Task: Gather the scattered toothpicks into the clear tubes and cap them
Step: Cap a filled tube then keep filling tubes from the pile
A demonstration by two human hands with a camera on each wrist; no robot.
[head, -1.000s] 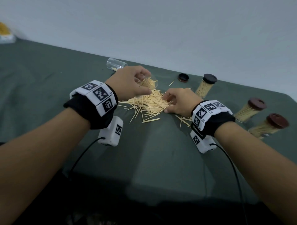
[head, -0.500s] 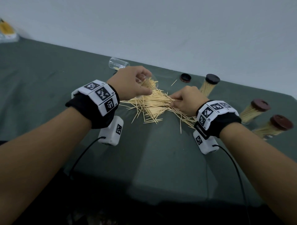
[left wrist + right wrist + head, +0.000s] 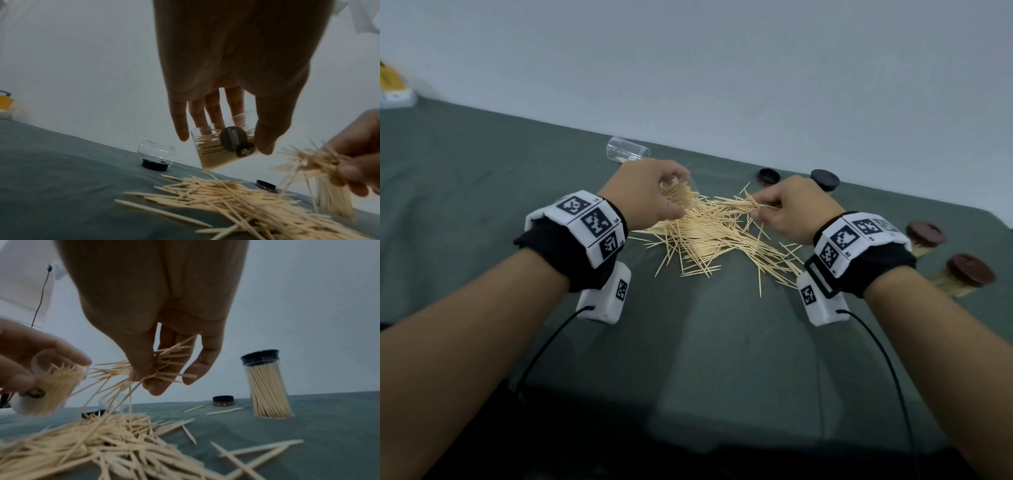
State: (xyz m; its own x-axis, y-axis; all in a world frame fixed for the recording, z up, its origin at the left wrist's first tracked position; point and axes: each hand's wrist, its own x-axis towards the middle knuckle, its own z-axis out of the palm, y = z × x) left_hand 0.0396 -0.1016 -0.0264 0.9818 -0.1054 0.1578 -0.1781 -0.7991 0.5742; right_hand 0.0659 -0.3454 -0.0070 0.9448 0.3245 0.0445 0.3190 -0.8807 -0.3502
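1. Wooden toothpicks (image 3: 709, 236) lie mostly unpicked in a heap on the tabletop (image 3: 482, 192) in the head view; three capped tubes (image 3: 924, 236) are judged finished, with bare cloth nearer the body.
2. From the left wrist, a partly filled clear tube (image 3: 224, 147) is gripped by the left hand (image 3: 236, 68); an empty tube (image 3: 156, 151) lies beyond.
3. From the right wrist, a bunch (image 3: 164, 363) is pinched by the right hand (image 3: 160, 305) beside the tube's mouth; a loose cap (image 3: 223, 400) waits near the far edge.
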